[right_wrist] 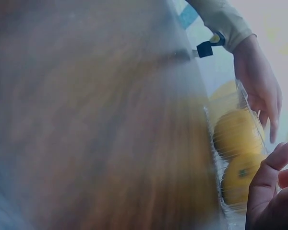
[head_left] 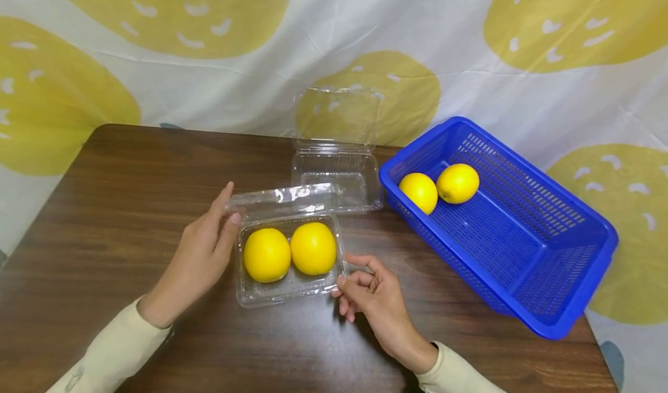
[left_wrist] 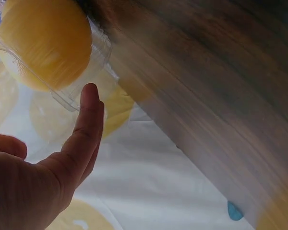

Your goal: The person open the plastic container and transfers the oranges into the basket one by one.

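A clear plastic clamshell box (head_left: pixel 261 294) stands on the table with its lid (head_left: pixel 284 199) raised at the back. Inside sit two round yellow fruits, a left one (head_left: pixel 267 255) and a right one (head_left: pixel 313 248); a small green stem mark shows on a fruit (right_wrist: pixel 242 175) in the right wrist view. My left hand (head_left: pixel 195 257) is at the lid's left end, its fingers straight and touching the plastic. With thumb and fingers my right hand (head_left: pixel 378 306) pinches the box's front right corner. Its fingertips are partly hidden there.
Behind stands a second clear box (head_left: pixel 336 181), its lid upright. A blue perforated basket (head_left: pixel 501 248) to the right holds two more yellow fruits, one rounder (head_left: pixel 419 192) and one more oval (head_left: pixel 458 183). A patterned cloth (head_left: pixel 250 86) hangs behind the wooden table (head_left: pixel 156 184).
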A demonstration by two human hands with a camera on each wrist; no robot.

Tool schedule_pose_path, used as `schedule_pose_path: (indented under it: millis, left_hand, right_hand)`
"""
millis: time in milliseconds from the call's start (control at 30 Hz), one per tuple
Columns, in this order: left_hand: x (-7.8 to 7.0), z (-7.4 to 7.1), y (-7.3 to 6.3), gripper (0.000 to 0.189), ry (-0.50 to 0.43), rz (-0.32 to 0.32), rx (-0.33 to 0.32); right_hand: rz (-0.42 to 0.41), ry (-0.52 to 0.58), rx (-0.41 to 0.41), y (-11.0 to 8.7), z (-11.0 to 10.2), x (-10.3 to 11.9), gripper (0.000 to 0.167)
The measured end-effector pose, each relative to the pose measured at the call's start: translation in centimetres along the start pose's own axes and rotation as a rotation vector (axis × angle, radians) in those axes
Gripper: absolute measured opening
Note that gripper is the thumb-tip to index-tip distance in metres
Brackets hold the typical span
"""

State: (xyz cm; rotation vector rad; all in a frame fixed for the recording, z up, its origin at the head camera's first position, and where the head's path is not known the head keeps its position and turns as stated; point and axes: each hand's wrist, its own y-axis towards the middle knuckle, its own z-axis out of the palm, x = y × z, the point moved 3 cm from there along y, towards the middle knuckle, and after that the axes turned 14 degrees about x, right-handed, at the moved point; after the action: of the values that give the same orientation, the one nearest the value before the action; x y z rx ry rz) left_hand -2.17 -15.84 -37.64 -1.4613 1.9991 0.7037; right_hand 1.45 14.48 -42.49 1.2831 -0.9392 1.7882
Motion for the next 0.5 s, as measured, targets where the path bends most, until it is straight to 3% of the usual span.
schedule_pose_path:
  millis: [200, 500]
  left_hand:
    - [0.19, 0.00, 0.51, 0.042, -0.039, 0.039, -0.060]
    - [0.76, -0.20, 1.07, 0.034, -0.136, -0.032, -0.053]
  right_hand:
    - [0.007, 0.007, 0.005, -0.27, 0.04, -0.29, 0.051]
    - [0.020, -0.005, 0.021, -0.58, -0.01, -0.31, 0.053]
